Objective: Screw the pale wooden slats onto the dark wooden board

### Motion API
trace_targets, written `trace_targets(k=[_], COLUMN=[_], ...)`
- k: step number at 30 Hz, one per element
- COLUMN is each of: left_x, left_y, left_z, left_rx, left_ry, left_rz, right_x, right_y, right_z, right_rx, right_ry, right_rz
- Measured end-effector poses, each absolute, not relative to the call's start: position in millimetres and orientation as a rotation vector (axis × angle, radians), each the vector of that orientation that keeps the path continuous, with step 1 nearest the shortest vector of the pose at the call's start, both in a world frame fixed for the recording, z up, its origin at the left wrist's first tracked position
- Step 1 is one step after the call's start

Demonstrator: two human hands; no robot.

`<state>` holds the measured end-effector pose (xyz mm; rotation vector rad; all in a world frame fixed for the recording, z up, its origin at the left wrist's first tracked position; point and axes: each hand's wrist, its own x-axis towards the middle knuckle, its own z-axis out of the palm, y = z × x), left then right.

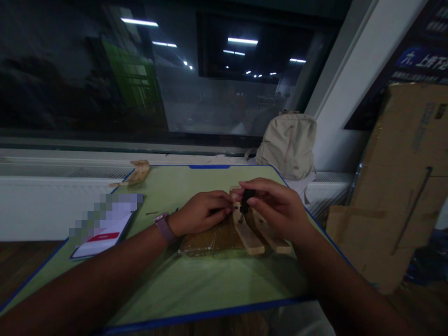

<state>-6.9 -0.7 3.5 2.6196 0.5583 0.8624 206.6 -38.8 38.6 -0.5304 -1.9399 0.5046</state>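
My right hand (278, 205) pinches the black handle of a short screwdriver (247, 198) between thumb and fingers. Its metal tip points down at a hole in a curved wooden piece (250, 240). My left hand (206, 210), with a watch band on the wrist, has its fingertips closed at the far end of that piece; the exact grip is partly hidden. Beside it, under my right hand, lies a second similar wooden piece (280, 246). Both pieces rest on a brown block (206, 240) wrapped in shiny clear film.
The green table (168, 289) has a blue edge. At left lies a phone or tablet (105, 235) with a lit screen. Another curved wooden part (138, 173) sits at the far left corner. A backpack (289, 144) stands behind, and large cardboard (395, 196) is at right.
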Motion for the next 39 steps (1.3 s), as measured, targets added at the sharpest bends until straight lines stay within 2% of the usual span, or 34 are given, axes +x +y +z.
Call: trace_targets(k=[3,9,15,17,22,24,30,36,39], left_x=[-7,-6,-6,-5,-6,-6,-8,-7,-7], left_y=[1,0,-1,0,2,2,1,1,2], left_z=[1,3,5,4,0,0,1,2,0], left_rx=[2.625,2.604,2.615,2.617,2.616,2.611,2.594,2.634,2.640], left_ry=[0.587,0.571,0.534,0.555,0.607,0.593,0.548,0.555,0.573], left_rz=[0.846,0.834,0.855,0.845,0.848,0.851,0.852,0.843,0.843], right_x=[209,214,206,205,211,215,215,207,207], right_y=[-34,-38,-44,-42,-35,-35,-43,-37,-31], right_z=[34,44,39,35,39,45,54,36,30], right_rx=[-0.603,-0.454,-0.523,-0.556,-0.656,-0.613,-0.412,-0.518,-0.640], right_ry=[-1.845,-1.955,-1.995,-1.933,-1.909,-1.955,-2.044,-1.948,-1.838], right_rz=[0.387,0.216,0.533,0.545,0.170,0.115,0.281,0.635,0.539])
